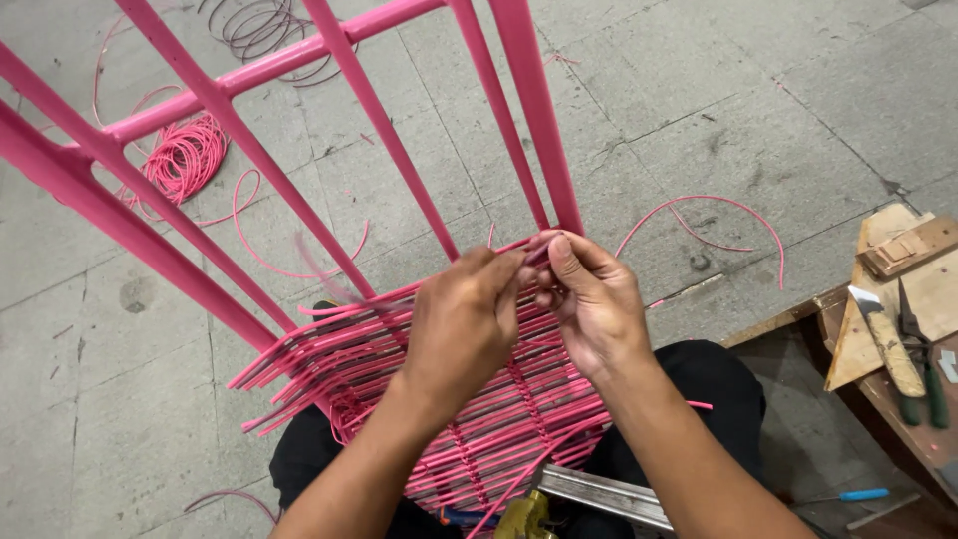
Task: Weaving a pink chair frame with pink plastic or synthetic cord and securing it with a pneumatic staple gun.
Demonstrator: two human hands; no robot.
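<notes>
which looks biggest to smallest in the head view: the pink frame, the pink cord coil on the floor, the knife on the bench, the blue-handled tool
1. pink frame, spans most of the view, though nearest the camera
2. pink cord coil
3. knife
4. blue-handled tool

Coil and knife lie at different distances, so that ranking is unsure.

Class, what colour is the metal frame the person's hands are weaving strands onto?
Pink: the frame matches its woven strands. It shows best in the head view.
</notes>
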